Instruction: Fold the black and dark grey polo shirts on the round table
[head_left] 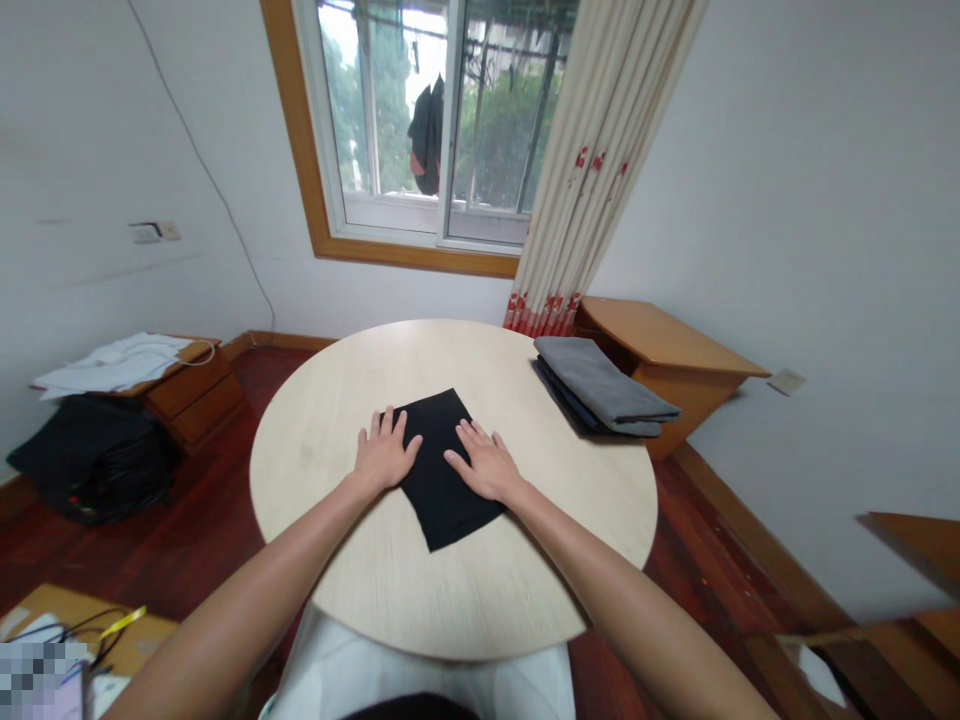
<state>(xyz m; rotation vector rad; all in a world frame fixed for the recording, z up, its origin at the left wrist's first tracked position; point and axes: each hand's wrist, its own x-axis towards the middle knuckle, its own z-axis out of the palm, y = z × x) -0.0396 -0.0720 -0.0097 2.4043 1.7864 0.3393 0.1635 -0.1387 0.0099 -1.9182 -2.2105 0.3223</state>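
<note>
A piece of black cloth, folded into a rough rectangle, lies flat on the round pale wooden table. My left hand rests across its left edge, fingers spread, partly on the tabletop. On the cloth's right side lies my right hand, palm down with the fingers stretched out and the thumb apart. Neither hand grips anything. Both cover parts of the cloth's edges. At the table's right side sits a stack of folded cloth, with a grey folded piece on top and darker pieces beneath.
A brown wooden desk stands behind the table's right side, by a curtain and window. To the left are a small drawer cabinet with white cloth or paper on it and a black bag. A cardboard box sits at lower left.
</note>
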